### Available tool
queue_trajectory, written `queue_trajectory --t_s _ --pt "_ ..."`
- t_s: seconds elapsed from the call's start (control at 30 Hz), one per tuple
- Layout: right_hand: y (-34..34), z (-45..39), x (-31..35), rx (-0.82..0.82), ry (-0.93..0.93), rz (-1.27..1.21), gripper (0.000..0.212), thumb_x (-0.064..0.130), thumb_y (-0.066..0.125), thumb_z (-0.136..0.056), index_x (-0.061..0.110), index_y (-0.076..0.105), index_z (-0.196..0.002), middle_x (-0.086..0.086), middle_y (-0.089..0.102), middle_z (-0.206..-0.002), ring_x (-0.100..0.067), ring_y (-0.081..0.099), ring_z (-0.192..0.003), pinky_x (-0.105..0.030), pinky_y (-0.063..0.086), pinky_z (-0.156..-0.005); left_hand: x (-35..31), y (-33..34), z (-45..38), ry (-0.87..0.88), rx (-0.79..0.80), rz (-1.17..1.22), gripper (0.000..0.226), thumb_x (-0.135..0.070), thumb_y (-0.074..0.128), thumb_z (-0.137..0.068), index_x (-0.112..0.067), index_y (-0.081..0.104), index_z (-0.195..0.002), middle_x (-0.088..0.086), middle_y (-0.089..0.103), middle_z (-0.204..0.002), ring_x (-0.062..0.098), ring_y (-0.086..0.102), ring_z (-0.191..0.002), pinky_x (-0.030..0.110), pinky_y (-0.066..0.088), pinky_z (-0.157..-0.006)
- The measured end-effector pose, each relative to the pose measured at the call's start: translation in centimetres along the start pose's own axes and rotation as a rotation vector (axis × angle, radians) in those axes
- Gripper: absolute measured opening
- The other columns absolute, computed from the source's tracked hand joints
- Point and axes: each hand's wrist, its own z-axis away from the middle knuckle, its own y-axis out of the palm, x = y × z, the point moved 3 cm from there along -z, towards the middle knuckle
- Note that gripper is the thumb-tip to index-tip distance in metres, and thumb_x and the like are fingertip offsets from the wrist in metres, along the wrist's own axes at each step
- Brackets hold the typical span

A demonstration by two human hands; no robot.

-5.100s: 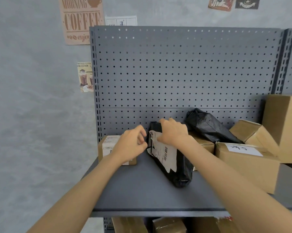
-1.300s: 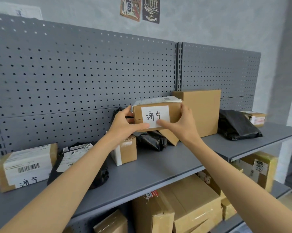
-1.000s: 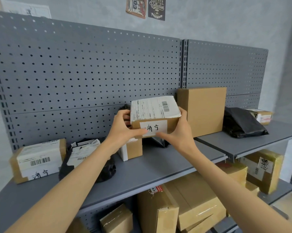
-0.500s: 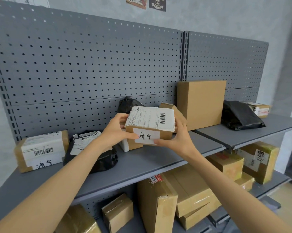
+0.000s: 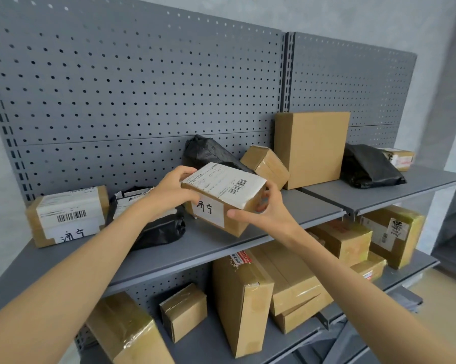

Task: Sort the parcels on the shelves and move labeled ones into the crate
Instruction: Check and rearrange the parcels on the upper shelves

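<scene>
From the head camera, a small labelled parcel (image 5: 223,198) was held in both hands, clear of the upper shelf (image 5: 247,240) and tipped so that its right end hung lower than its left. Its long axis ran left to right across the body, slightly away on the right. A printed shipping label with a barcode covered its top face, and a white sticker with handwritten characters sat on the face turned towards the camera.

The left hand (image 5: 173,191) gripped the left end, fingers curled over the top edge and thumb against the near face. The right hand (image 5: 268,212) cupped the lower right corner, its thumb pressed on the front edge and its fingers wrapped behind the far end. Both hands were closed on the parcel; neither was spread free.

The parcel lay directly between the hands, so neither was nearer; the grip was at the two short ends. No crate showed in this view, so which way the parcel had to travel could not be told. In my judgement the carry would want a turn of the body with the two-handed hold kept.

Another labelled box (image 5: 67,215) and a black bag (image 5: 156,227) sat on the shelf to the left, well apart from the held parcel.
</scene>
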Motion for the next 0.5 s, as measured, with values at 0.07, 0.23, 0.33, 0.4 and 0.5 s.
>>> queue_trajectory --t_s 0.07,0.23,0.33,0.4,0.5 --pt "0.5 0.3 -0.3 0.029 0.017 0.006 0.096 0.038 0.088 -0.057 0.031 0.025 -0.129 -0.001 0.035 -0.134 -0.017 0.039 -0.126 -0.039 0.038 -0.108 0.4 -0.1 0.2 -0.016 -0.026 0.004 0.066 0.002 0.069 -0.068 -0.022 0.047 -0.126 -0.005 0.050 -0.121 0.013 0.047 -0.111 0.027 0.040 -0.086" --pt "1.3 1.1 -1.0 0.069 0.070 -0.016 0.107 0.047 0.087 -0.047 0.024 0.028 -0.133 -0.002 0.039 -0.136 -0.015 0.042 -0.126 -0.038 0.042 -0.106 1.4 -0.3 0.8 -0.051 0.000 -0.027 0.061 0.000 0.070 -0.069 -0.025 0.051 -0.121 -0.002 0.052 -0.126 0.020 0.050 -0.114 0.041 0.042 -0.099" --pt "1.6 1.6 -1.3 0.106 0.062 0.016 0.084 0.039 0.086 -0.059 0.029 0.033 -0.123 0.005 0.048 -0.127 0.000 0.052 -0.110 -0.013 0.049 -0.083 1.8 -0.2 1.1 -0.035 0.021 -0.030 0.059 0.004 0.070 -0.071 -0.021 0.052 -0.121 0.001 0.054 -0.126 0.017 0.055 -0.105 0.036 0.047 -0.092" --pt "2.0 1.7 -1.3 0.126 0.056 0.018 0.073 0.035 0.084 -0.064 0.032 0.035 -0.119 0.013 0.053 -0.115 0.012 0.056 -0.094 -0.004 0.046 -0.068 2.0 0.0 1.1 -0.030 0.016 -0.036 0.060 0.005 0.070 -0.072 -0.017 0.051 -0.124 0.004 0.053 -0.126 0.017 0.056 -0.103 0.033 0.047 -0.089" --pt "2.6 1.5 -1.1 0.140 0.060 0.047 0.068 0.034 0.081 -0.070 0.033 0.036 -0.120 0.014 0.054 -0.104 0.001 0.056 -0.087 -0.008 0.047 -0.065 2.3 0.0 1.0 -0.032 -0.008 -0.045 0.056 0.008 0.066 -0.075 -0.014 0.052 -0.125 0.009 0.052 -0.131 0.022 0.055 -0.110 0.038 0.047 -0.095"
